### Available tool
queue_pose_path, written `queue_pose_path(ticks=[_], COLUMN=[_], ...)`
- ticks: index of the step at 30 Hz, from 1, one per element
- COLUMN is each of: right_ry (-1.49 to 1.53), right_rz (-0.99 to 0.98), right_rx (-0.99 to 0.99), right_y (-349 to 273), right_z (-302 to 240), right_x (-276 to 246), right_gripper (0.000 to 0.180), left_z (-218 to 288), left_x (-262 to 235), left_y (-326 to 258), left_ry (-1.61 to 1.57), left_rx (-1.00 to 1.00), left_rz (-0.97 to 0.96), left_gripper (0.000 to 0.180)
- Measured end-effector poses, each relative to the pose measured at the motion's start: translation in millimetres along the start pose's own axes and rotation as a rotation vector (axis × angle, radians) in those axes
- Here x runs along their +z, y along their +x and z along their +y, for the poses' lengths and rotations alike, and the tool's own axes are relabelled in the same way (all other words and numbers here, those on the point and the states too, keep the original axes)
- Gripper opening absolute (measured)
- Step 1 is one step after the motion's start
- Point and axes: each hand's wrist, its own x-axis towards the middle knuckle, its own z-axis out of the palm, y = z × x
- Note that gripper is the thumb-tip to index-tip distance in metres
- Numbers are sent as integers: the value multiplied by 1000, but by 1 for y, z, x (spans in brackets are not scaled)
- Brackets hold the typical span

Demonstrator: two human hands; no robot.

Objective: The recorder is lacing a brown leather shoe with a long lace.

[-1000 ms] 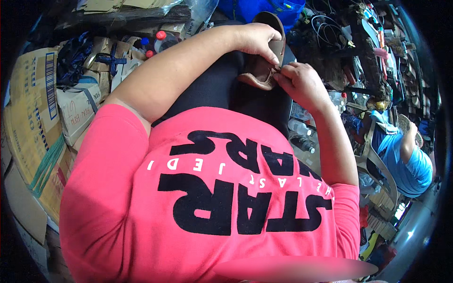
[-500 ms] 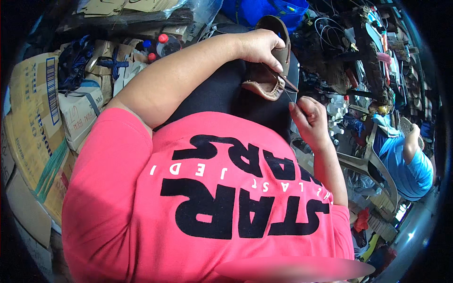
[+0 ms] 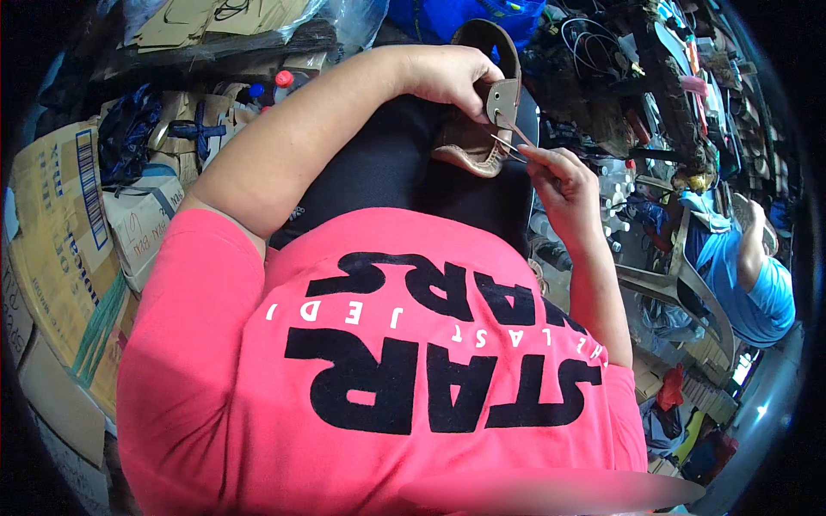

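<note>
A brown leather shoe [image 3: 469,144] with a stitched toe rests over my dark-trousered legs. My left hand [image 3: 452,82] is closed on its upper part, the thumb pressing beside a tan flap [image 3: 502,101] with small eyelets. A narrow brown lace [image 3: 518,132] hangs from that flap. Just right of the toe, my right hand [image 3: 564,181] is closed in a pinch on a thin, pale strand [image 3: 509,148] that reaches to the shoe. Whether this strand is thread, lace or a needle I cannot tell.
Cardboard boxes [image 3: 64,198] stand at the left, near bottles with red and blue caps [image 3: 284,79]. A blue bag [image 3: 465,17] lies ahead. To the right are clear bottles [image 3: 613,185], a chair frame [image 3: 701,292] and another person in a blue shirt [image 3: 757,297].
My right hand has turned and moved up toward the shoe, its fingertips now close to the toe. The eyelet flap, hardly seen before, now stands up beside my left thumb.
</note>
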Motion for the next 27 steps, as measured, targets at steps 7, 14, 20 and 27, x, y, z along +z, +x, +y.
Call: queue_pose_path(ticks=[7, 14, 20, 27], right_ry=[-224, -188, -174, -162], right_rz=[86, 56, 21, -5], right_rx=[-41, -30, 7, 15], right_y=[7, 9, 10, 11], right_z=[2, -2, -4, -3], right_x=[0, -5, -7, -11], right_gripper=[6, 12, 14, 15], left_z=[12, 12, 12, 18], left_x=[7, 6, 6, 4], left_y=[4, 13, 16, 17], left_ry=[10, 27, 36, 43], left_rx=[-82, -105, -102, -100], left_rz=[99, 44, 26, 11], left_gripper=[26, 25, 28, 26])
